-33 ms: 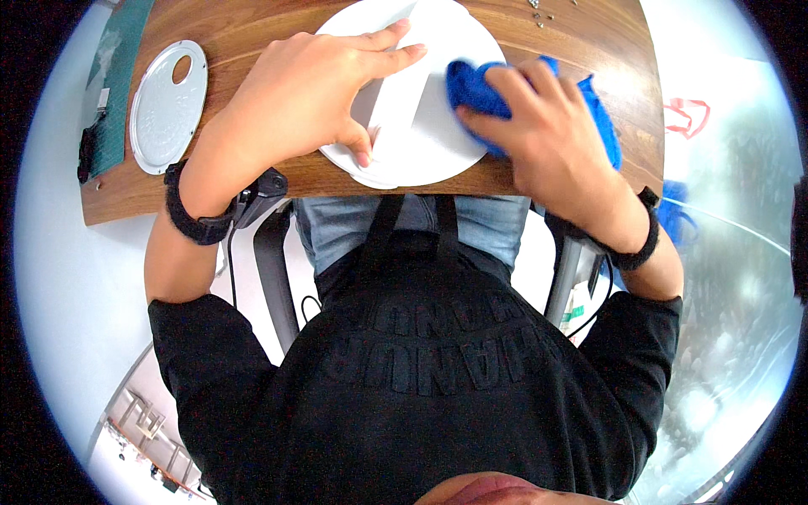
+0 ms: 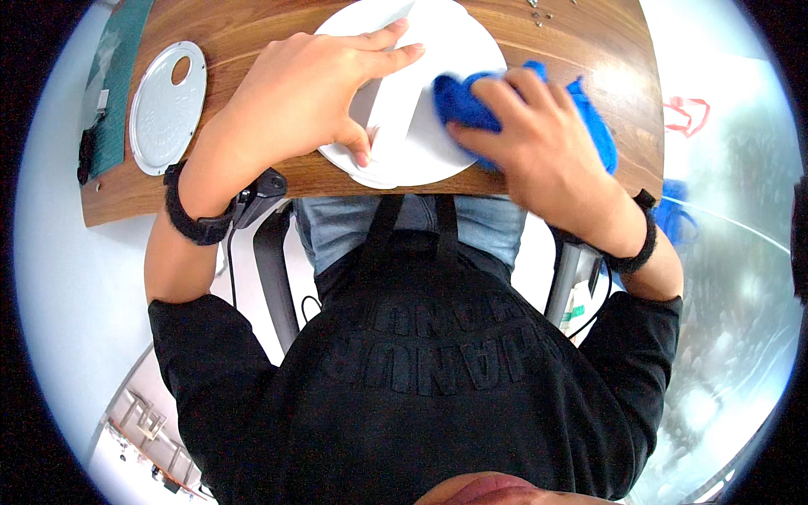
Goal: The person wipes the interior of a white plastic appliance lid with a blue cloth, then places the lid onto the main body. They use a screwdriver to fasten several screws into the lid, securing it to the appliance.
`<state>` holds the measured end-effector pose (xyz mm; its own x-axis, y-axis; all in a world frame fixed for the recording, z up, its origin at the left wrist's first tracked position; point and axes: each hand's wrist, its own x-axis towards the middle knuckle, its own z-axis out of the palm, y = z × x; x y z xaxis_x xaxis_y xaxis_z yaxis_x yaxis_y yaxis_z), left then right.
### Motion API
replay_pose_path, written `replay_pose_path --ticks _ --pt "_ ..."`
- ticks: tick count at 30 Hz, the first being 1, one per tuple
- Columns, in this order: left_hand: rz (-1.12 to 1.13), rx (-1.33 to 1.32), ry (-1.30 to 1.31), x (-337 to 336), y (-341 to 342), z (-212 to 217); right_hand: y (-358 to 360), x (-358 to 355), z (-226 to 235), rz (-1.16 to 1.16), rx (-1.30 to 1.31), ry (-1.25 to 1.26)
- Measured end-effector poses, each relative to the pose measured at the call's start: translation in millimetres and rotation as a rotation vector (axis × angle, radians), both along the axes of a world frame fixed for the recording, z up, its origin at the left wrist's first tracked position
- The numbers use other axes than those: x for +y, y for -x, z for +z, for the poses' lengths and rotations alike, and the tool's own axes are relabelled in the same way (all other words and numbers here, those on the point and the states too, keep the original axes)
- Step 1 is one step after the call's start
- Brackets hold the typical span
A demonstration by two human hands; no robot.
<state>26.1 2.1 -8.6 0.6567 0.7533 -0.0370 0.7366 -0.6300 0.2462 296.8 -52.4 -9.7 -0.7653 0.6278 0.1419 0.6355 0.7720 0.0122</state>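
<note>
Left hand point(image 2: 295, 101): flat on the plate point(image 2: 421, 126), fingers spread, no grip; steadies it.
Right hand point(image 2: 539, 151): grip closed on blue cloth point(image 2: 463, 101), pressed to plate at 3 o'clock.
Plate: worktop point(image 2: 252, 34) near edge.
Metal lid point(image 2: 166, 105): 9 o'clock, apart.

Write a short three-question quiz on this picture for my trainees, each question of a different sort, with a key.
1. True or false: the left hand lies flat on the white plate.
2. What does the right hand press on the plate? A) a sponge B) a blue cloth C) a brush
3. Fill in: left of the plate on the wooden table lies a round silver ____ with a hole.

Key
1. True.
2. B, the blue cloth.
3. Lid.
</note>
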Motion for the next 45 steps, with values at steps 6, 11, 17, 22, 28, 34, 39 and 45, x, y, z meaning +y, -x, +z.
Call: replay_pose_path --ticks 6,11,17,22,28,34,39,45 --pt "0.012 0.001 0.031 -2 2 3 0 8 1 0.026 0.129 0.108" --pt "-0.008 -0.005 -0.001 -1 2 1 -20 47 -16 -0.196 0.129 -0.039" --pt "0.045 -0.020 -0.018 -7 0 -4 -19 51 -3 -0.168 0.083 0.026" --pt "0.033 -0.009 -0.048 -7 3 -7 -25 14 -1 -0.007 0.241 0.095" --pt "0.013 0.011 -0.080 -6 1 -6 -8 -9 3 0.163 0.253 0.199" --pt "-0.024 0.002 -0.086 -6 3 -2 12 -14 -13 0.290 0.181 0.057" --pt "-0.068 0.019 -0.122 -1 4 -3 7 -14 -9 0.267 0.112 0.074" --pt "-0.024 0.059 -0.155 -2 1 -5 -33 2 -7 0.124 0.084 0.058"
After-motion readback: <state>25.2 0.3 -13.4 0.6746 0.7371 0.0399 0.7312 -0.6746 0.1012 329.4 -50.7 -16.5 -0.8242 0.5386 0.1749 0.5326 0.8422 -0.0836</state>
